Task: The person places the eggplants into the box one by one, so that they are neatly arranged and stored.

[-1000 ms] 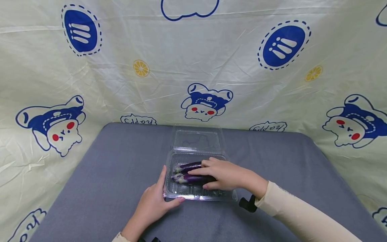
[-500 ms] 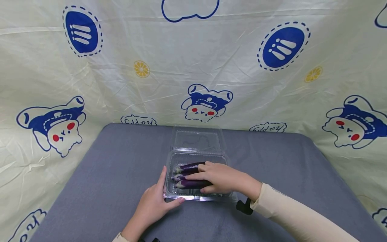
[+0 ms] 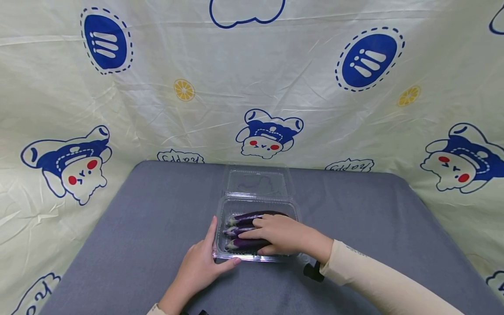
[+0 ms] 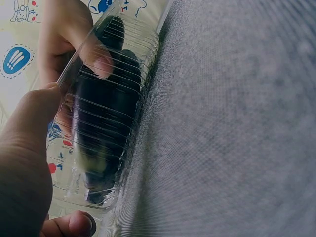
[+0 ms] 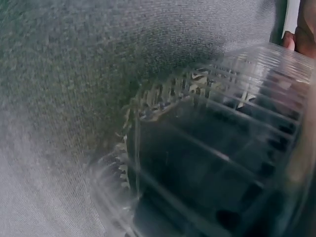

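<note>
Three purple eggplants lie side by side in a clear plastic clamshell box [image 3: 252, 258]. In the head view these are the back eggplant [image 3: 252, 216], the middle eggplant [image 3: 234, 231] and the front eggplant [image 3: 245, 244], pale stem ends to the left. My right hand [image 3: 281, 235] reaches over their right part and holds the front one between thumb and forefinger, hiding its right end. My left hand [image 3: 197, 262] spreads round the box's front left corner, thumb along the front rim and forefinger up the left side. The left wrist view shows the dark eggplants through the ribbed wall.
The box's transparent lid [image 3: 257, 181] is folded back flat behind it on the grey cloth-covered table [image 3: 165, 205]. A pale printed curtain [image 3: 220, 122] hangs right behind the table's back edge. A black wrist mount [image 3: 313, 271] sits under the right sleeve.
My right hand has moved left and toward me, bringing the front eggplant down beside the other two. More of the back eggplant now shows. My left hand has stayed at the box corner.
</note>
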Demonstrator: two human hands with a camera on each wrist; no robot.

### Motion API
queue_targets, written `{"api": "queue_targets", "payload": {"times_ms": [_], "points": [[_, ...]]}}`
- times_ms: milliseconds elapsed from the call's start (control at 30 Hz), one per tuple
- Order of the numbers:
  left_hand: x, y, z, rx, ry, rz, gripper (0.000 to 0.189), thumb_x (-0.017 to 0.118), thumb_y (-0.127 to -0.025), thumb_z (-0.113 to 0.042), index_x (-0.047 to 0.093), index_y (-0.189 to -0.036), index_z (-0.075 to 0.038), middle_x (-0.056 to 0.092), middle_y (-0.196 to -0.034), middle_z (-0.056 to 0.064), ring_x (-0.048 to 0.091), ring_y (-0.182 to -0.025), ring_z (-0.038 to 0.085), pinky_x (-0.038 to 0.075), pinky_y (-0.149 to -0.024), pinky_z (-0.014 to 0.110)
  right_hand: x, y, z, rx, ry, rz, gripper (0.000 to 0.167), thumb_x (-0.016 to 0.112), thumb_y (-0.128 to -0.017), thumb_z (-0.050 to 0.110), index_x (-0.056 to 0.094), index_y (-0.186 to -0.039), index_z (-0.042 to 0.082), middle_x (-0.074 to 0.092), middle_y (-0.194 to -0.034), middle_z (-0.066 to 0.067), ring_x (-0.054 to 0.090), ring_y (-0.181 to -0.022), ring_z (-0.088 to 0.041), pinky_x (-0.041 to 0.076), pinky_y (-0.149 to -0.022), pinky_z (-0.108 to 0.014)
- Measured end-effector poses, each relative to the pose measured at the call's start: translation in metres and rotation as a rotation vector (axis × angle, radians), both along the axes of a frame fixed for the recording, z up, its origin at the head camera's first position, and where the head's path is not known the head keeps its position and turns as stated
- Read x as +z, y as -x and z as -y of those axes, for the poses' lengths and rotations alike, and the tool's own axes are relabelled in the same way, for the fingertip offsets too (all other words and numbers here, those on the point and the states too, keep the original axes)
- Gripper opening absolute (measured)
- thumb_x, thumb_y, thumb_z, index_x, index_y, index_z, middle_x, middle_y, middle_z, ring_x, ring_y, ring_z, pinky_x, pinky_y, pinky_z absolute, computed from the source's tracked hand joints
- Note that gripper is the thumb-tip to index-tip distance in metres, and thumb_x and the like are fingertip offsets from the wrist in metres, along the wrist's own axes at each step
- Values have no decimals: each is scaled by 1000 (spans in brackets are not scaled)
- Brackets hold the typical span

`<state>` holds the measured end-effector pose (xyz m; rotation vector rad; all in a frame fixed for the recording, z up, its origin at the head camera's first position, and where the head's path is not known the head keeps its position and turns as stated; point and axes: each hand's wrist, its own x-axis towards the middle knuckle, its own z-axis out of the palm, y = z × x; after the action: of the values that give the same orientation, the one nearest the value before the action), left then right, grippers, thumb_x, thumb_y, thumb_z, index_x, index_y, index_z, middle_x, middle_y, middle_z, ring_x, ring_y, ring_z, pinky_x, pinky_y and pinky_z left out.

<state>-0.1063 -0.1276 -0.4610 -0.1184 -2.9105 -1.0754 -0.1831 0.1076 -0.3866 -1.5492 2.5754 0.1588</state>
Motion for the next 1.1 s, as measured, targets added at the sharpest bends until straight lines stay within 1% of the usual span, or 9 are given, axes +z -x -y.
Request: {"api": "queue_targets", "payload": {"times_ms": [133,300,467,567,667,800,967,1100], "points": [[1,0,0,-6,5,-6,123,70,-70,-78,16,-160,-15,61,-136,20,64,-117,37,51,-94,53,-4,0,1,18,5,-39,57,66,-92,47,49,-146,36,65,-121,5,58,-106,-15,50,-95,-36],[1,0,0,-6,6,0,123,69,-69,-78,16,-161,-16,61,-136,19,64,-117,37,51,-94,53,-9,0,1,36,20,-87,57,66,-92,49,50,-145,36,66,-116,6,56,-101,-14,51,-90,-33],[1,0,0,2,-3,20,124,69,-68,-80,15,-161,-18,61,-138,18,63,-119,36,50,-95,53,-17,1,2,70,59,-150,57,65,-92,50,51,-144,35,66,-112,7,55,-98,-12,51,-90,-32],[0,0,0,2,-6,18,124,69,-68,-79,15,-161,-18,61,-137,17,63,-118,36,51,-95,53,-22,2,3,75,75,-175,56,65,-92,51,52,-144,34,66,-112,7,55,-98,-13,51,-92,-33],[0,0,0,3,-5,19,124,69,-68,-79,15,-161,-18,61,-137,17,63,-118,36,51,-94,53,-24,2,3,66,77,-170,55,65,-92,51,52,-143,35,66,-113,7,55,-100,-13,50,-94,-33],[0,0,1,7,-3,28,124,69,-68,-80,15,-161,-18,61,-138,17,63,-118,36,51,-95,53,-26,4,3,61,88,-148,54,65,-92,51,54,-142,34,65,-114,7,55,-100,-12,50,-94,-33],[0,1,1,8,1,29,124,68,-68,-81,15,-161,-19,61,-137,17,64,-118,35,51,-94,53,-27,8,3,52,118,-123,49,68,-90,51,60,-134,30,66,-116,9,56,-101,-11,51,-92,-32],[-1,0,0,7,0,20,124,68,-68,-81,15,-161,-18,61,-137,17,64,-118,35,51,-95,52,-29,9,4,45,120,-126,49,70,-88,53,63,-130,29,66,-118,9,57,-101,-12,51,-90,-32]]}}
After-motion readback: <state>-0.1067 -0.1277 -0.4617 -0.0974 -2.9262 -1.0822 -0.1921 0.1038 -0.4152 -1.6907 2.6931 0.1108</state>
